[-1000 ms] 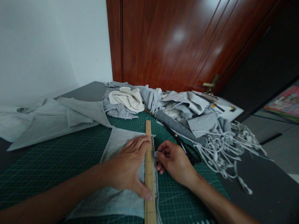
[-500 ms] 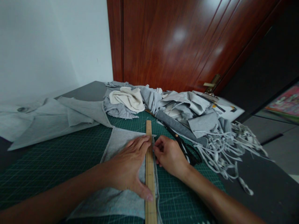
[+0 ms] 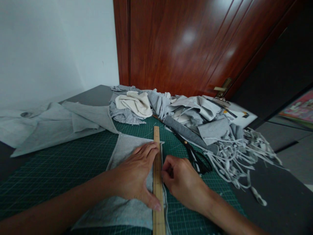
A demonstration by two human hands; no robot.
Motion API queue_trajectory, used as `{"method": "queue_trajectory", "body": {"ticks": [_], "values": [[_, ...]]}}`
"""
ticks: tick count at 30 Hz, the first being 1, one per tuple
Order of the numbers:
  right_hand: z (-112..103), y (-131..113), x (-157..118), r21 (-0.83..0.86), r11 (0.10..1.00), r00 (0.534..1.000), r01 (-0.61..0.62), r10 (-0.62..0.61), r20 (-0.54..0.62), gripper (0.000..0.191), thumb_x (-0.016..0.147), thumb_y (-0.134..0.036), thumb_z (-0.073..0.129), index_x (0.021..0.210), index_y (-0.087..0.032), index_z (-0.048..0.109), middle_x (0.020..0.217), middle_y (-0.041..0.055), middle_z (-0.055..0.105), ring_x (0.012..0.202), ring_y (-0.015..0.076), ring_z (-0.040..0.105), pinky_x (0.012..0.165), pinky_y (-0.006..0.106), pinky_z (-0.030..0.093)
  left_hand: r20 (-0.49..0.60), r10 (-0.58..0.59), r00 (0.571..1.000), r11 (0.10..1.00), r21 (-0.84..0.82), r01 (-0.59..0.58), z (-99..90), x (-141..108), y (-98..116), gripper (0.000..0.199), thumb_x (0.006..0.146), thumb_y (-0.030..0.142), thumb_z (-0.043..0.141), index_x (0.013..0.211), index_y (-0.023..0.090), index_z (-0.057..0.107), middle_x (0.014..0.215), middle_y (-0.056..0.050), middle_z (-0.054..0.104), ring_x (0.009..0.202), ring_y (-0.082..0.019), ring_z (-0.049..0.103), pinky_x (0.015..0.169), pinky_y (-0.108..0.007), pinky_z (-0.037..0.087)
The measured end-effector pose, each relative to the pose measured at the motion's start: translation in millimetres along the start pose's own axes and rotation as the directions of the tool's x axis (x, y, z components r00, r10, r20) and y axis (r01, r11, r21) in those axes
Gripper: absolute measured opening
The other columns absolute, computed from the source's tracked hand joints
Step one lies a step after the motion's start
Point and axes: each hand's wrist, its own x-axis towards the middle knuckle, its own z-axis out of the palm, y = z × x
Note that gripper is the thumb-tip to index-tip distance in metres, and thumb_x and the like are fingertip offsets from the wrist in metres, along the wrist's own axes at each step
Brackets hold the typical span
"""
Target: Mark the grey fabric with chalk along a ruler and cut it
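A piece of light grey fabric (image 3: 133,212) lies on the green cutting mat (image 3: 73,173), with a wooden ruler (image 3: 157,182) lengthwise over it near its right edge. My left hand (image 3: 137,173) is spread flat, its fingertips and thumb pressing on the ruler and its palm above the fabric. Right beside the ruler, my right hand (image 3: 183,181) is closed in a pinch at the fabric's right edge. Whatever sits between those fingers is hidden. Black-handled scissors (image 3: 193,153) rest on the mat beyond my right hand.
More grey fabric (image 3: 58,124) stretches across the left side. Behind the mat is a heap of scraps (image 3: 161,104), with tangled strips (image 3: 234,163) at right. A clipboard (image 3: 241,112) lies at the back right, near a wooden door (image 3: 171,49).
My right hand has slid toward me along the ruler's right edge, staying closed. My left hand and the ruler hold the same position.
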Motion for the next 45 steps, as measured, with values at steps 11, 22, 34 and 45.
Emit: {"method": "queue_trajectory", "body": {"ticks": [11,22,34,45], "values": [[-0.7,-5.6,-24.4,0.039,0.999,0.996,0.005,-0.008,0.086,0.021,0.082,0.000,0.062,0.074,-0.020,0.061,0.061,-0.0031,0.060,0.051,0.0111,0.050,0.047,0.025,0.028,0.015,-0.029,0.999,0.999,0.028,0.028,-0.8,0.6,2.1,0.136,0.053,0.077,0.089,0.162,0.016,0.034,0.175,-0.025,0.029,0.164,-0.047,0.023,0.133,-0.063,0.025],[-17.0,-6.0,-34.2,0.318,0.946,0.933,-0.069,-0.052,0.357,0.011,0.096,-0.014,0.067,0.089,-0.020,0.072,0.071,-0.0024,0.070,0.060,0.0127,0.065,0.055,0.021,0.045,0.025,-0.038,0.999,0.999,0.014,0.037,-2.8,0.3,4.0,0.136,0.051,0.073,0.092,0.159,0.011,0.037,0.173,-0.027,0.032,0.164,-0.047,0.024,0.134,-0.061,0.023],[-3.3,24.5,-26.7,0.533,0.828,0.971,-0.174,0.054,0.234,0.015,0.104,-0.033,0.058,0.096,-0.022,0.052,0.084,0.0018,0.071,0.059,0.0144,0.068,0.053,0.025,0.057,0.009,0.004,1.000,1.000,0.021,-0.005,-2.1,0.1,1.9,0.132,0.055,0.079,0.088,0.159,0.014,0.038,0.172,-0.026,0.035,0.162,-0.048,0.027,0.132,-0.064,0.025],[7.8,19.5,-16.9,0.386,0.887,0.962,-0.254,0.190,0.197,0.007,0.099,-0.016,0.053,0.098,-0.023,0.053,0.066,-0.0042,0.066,0.048,0.0160,0.068,0.043,0.023,0.054,0.020,-0.015,1.000,1.000,0.015,0.014,-1.5,1.5,2.4,0.136,0.053,0.080,0.087,0.160,0.015,0.036,0.173,-0.026,0.032,0.163,-0.049,0.024,0.133,-0.064,0.024]]}}
